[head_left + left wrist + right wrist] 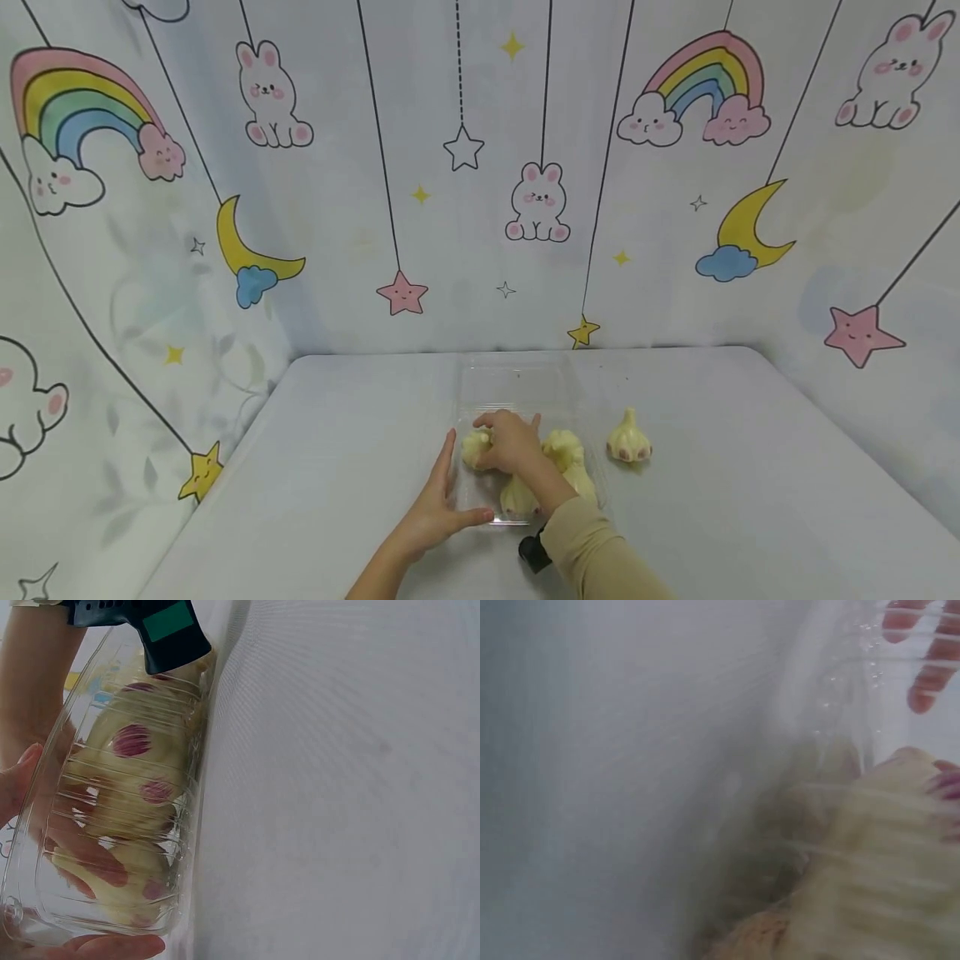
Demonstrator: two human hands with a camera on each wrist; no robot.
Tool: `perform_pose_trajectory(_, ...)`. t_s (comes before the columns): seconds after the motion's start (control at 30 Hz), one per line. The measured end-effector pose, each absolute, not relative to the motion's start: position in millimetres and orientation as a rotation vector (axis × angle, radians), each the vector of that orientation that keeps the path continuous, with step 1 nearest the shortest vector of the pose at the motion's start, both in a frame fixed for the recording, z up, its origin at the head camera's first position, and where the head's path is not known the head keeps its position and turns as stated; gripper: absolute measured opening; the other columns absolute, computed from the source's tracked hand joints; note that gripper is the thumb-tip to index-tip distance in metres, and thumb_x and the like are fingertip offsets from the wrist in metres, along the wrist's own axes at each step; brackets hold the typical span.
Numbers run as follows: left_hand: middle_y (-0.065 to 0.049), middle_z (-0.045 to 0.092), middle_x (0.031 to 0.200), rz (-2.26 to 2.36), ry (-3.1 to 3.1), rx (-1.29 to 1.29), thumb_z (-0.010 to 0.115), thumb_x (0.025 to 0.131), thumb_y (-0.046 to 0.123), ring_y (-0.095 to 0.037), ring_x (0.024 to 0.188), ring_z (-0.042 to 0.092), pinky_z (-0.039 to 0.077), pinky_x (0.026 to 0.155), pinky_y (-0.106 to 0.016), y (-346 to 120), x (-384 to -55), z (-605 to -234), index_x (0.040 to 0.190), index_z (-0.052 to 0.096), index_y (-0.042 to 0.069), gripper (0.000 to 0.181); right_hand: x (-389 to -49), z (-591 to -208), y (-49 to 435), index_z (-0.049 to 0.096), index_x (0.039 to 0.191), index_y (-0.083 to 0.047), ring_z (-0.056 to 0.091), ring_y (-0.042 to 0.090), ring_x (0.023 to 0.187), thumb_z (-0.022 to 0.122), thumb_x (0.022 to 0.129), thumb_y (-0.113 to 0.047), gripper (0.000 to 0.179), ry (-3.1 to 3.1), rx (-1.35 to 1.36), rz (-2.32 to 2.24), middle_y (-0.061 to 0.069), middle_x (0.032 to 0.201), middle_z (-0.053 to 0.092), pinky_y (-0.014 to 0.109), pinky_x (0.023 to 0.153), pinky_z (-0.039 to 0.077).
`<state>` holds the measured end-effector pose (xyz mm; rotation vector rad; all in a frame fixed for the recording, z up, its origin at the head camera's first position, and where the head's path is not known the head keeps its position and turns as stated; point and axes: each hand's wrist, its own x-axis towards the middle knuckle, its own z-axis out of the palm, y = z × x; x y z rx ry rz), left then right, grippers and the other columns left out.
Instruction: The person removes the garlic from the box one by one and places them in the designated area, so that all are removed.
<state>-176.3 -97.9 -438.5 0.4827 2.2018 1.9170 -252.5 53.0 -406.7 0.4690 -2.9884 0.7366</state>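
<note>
A clear plastic clamshell box (472, 496) lies on the table with its lid flipped back, several garlic bulbs (564, 450) inside. My right hand (517, 446) reaches into it, thumb and fingers around a garlic bulb (474, 450) at the box's left end. Along the left side and front edge, my left hand (438, 510) touches the box with straight fingers and a spread thumb. In the left wrist view, purple-marked bulbs (112, 802) show through the ribbed wall beside the right fingers (97, 862). The right wrist view is blurred.
One more garlic bulb (630, 440) sits on the white table (697, 483), right of the box. The open lid (517, 383) lies behind the box. A black wrist device (534, 552) is by the right sleeve. A patterned curtain (465, 250) hangs behind the table.
</note>
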Motion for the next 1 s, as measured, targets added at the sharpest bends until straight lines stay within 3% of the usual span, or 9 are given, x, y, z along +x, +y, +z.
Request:
perform_pose_trajectory(0.17, -0.02, -0.013, 0.15, 1.913, 2.213, 0.478, 0.079, 0.071, 0.012, -0.054, 0.129, 0.004, 0.015, 0.101, -0.064, -97.4, -176.4, -438.5, 0.147, -0.007, 0.021, 0.115, -253.6, -409.9, 50.9, 0.068, 0.102, -0.015, 0.057, 0.023, 0.099, 0.088, 0.053, -0.024, 0.053, -2.97, 0.509, 0.581, 0.002, 0.097, 0.064, 0.07, 0.098, 0.011)
perform_pose_trajectory(0.4, -0.021, -0.014, 0.149, 1.912, 2.214, 0.471, 0.079, 0.07, 0.01, -0.054, 0.129, 0.004, 0.016, 0.1, -0.065, -97.9, -175.9, -437.8, 0.147, -0.009, 0.021, 0.117, -253.2, -412.1, 47.8, 0.067, 0.096, -0.012, 0.057, 0.026, 0.097, 0.089, 0.05, -0.019, 0.051, -2.919, 0.535, 0.608, 0.004, 0.092, 0.061, 0.07, 0.097, 0.015)
perform_pose_trajectory(0.77, -0.021, -0.012, 0.15, 1.904, 2.218, 0.477, 0.079, 0.07, 0.013, -0.053, 0.13, 0.003, 0.015, 0.101, -0.064, -97.7, -177.6, -439.2, 0.147, -0.007, 0.018, 0.116, -254.9, -413.7, 53.0, 0.066, 0.099, -0.01, 0.056, 0.028, 0.099, 0.086, 0.055, -0.019, 0.049, -2.904, 0.51, 0.745, 0.006, 0.095, 0.061, 0.066, 0.096, 0.026)
perform_pose_trajectory(0.9, -0.019, -0.012, 0.15, 1.901, 2.215, 0.475, 0.08, 0.07, 0.014, -0.05, 0.131, 0.002, 0.014, 0.102, -0.063, -98.7, -177.6, -440.3, 0.147, -0.007, 0.018, 0.116, -254.0, -413.2, 55.6, 0.065, 0.103, -0.008, 0.058, 0.027, 0.091, 0.086, 0.057, -0.02, 0.052, -2.882, 0.534, 0.78, 0.007, 0.094, 0.06, 0.051, 0.088, 0.044)
perform_pose_trajectory(1.0, -0.02, -0.013, 0.15, 1.902, 2.208, 0.479, 0.08, 0.07, 0.014, -0.051, 0.131, 0.003, 0.014, 0.102, -0.063, -99.2, -177.4, -440.5, 0.147, -0.008, 0.019, 0.116, -253.2, -413.1, 57.9, 0.065, 0.104, -0.007, 0.058, 0.027, 0.088, 0.086, 0.057, -0.02, 0.053, -2.852, 0.553, 0.791, 0.009, 0.096, 0.059, 0.041, 0.078, 0.049)
